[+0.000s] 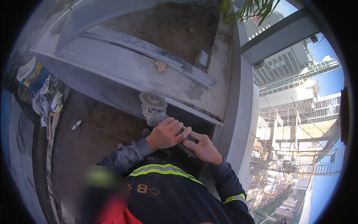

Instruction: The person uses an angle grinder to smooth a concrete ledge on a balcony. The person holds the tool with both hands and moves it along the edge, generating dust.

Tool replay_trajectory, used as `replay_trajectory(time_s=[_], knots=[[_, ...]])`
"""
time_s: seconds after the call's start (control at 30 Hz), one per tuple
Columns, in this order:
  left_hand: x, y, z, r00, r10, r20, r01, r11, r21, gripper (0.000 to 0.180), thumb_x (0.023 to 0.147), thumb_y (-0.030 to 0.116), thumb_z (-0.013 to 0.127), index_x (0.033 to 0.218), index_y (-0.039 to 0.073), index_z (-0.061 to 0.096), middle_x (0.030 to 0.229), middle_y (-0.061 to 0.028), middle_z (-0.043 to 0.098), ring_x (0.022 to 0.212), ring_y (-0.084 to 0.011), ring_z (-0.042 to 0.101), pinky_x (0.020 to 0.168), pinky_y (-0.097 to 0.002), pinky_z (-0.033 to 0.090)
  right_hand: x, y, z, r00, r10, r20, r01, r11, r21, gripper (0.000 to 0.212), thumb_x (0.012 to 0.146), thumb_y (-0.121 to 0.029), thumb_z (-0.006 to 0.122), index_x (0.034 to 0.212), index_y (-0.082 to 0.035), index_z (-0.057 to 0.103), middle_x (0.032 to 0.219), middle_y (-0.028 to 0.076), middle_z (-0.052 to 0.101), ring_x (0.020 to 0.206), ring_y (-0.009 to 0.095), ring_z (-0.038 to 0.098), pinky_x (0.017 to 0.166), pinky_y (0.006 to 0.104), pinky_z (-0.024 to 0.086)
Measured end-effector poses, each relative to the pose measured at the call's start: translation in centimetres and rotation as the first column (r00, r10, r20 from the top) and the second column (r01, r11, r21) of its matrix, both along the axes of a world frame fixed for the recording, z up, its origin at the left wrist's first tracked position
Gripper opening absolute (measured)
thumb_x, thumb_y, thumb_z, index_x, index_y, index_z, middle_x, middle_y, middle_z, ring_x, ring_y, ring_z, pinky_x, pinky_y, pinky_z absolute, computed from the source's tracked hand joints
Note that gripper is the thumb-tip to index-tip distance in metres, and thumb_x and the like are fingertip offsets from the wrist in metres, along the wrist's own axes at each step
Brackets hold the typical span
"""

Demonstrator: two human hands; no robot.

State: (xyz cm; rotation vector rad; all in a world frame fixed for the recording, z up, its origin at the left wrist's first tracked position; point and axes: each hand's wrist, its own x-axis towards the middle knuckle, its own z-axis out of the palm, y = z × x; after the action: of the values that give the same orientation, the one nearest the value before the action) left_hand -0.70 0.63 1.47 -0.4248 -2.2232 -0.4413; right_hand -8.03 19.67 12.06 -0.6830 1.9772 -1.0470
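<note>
**Grinder (158, 118) held 2-handed, disc (153, 100) close by ledge (123, 69) edge**

L grip (166, 134), approx 7 o'clock from centre, is wrapped round the grinder's body; R grip (204, 148), 5 o'clock, holds its rear end. Tool sits near centre, disc end pointing to 11 o'clock. Hard to say from this angle whether disc touches the ledge or spins.

Main risk, I'd judge: kickback. If disc catches the edge at a tilt, tool could jerk back twd the torso (197, 201). Bare fingers (173, 128) sit not far behind the disc, so a fwd slip could cut. Cable (105, 130) w/ connector (77, 125) on the ground (89, 149), approx 9 o'clock, could snag a foot. Loose tan lump (161, 66) on the ledge, 11 o'clock, could drop if bumped.
</note>
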Motion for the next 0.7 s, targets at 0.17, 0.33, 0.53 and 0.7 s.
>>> replay_trajectory(time_s=[0.17, 0.33, 0.53, 0.7], knots=[[-0.8, -1.3, -1.7, 1.0, -0.006, 0.025, 0.006, 1.0, -0.015, 0.046, 0.081, 0.021, 0.072, 0.126, 0.012, 0.068, 0.101, -0.0074, 0.065, 0.096, -0.0251, 0.07, 0.093, -0.0433, 0.057, -1.4, -1.1, -1.5, 0.997, 0.075, 0.01, -0.074, 0.997, -0.015, 0.06, 0.099, -0.022, 0.068, 0.152, 0.001, 0.053, 0.127, 0.01, 0.073, 0.112, 0.009, 0.058, 0.105, 0.0298, 0.047], [-0.6, -0.9, -1.0, 0.999, -0.023, 0.039, 0.023, 1.0, -0.008, 0.044, 0.084, 0.019, 0.07, 0.128, 0.012, 0.065, 0.102, -0.0082, 0.064, 0.096, -0.025, 0.068, 0.093, -0.0429, 0.057, -1.3, -0.7, -0.8, 0.996, 0.035, 0.077, -0.041, 0.996, 0.082, 0.06, 0.099, -0.022, 0.068, 0.152, 0.002, 0.053, 0.131, 0.012, 0.073, 0.115, 0.01, 0.059, 0.107, 0.0303, 0.046], [0.1, 1.0, 0.4, 1.0, -0.015, 0.008, 0.015, 1.0, -0.004, 0.044, 0.083, 0.019, 0.07, 0.126, 0.012, 0.068, 0.101, -0.0071, 0.064, 0.095, -0.0242, 0.069, 0.093, -0.0429, 0.057, 0.0, 1.1, 0.8, 1.0, 0.021, -0.015, -0.02, 0.997, 0.071, 0.053, 0.099, -0.029, 0.068, 0.142, 0.001, 0.061, 0.09, 0.012, 0.072, 0.08, 0.01, 0.063, 0.079, 0.0316, 0.055], [-0.2, 0.7, -0.8, 1.0, -0.014, -0.003, 0.014, 1.0, -0.009, 0.045, 0.082, 0.018, 0.07, 0.126, 0.012, 0.068, 0.101, -0.0075, 0.064, 0.094, -0.0245, 0.069, 0.093, -0.0432, 0.057, 0.1, 0.9, -0.8, 0.997, 0.014, -0.072, -0.017, 0.999, -0.041, 0.054, 0.098, -0.028, 0.069, 0.142, 0.002, 0.06, 0.095, 0.015, 0.074, 0.087, 0.013, 0.065, 0.086, 0.0344, 0.054]])
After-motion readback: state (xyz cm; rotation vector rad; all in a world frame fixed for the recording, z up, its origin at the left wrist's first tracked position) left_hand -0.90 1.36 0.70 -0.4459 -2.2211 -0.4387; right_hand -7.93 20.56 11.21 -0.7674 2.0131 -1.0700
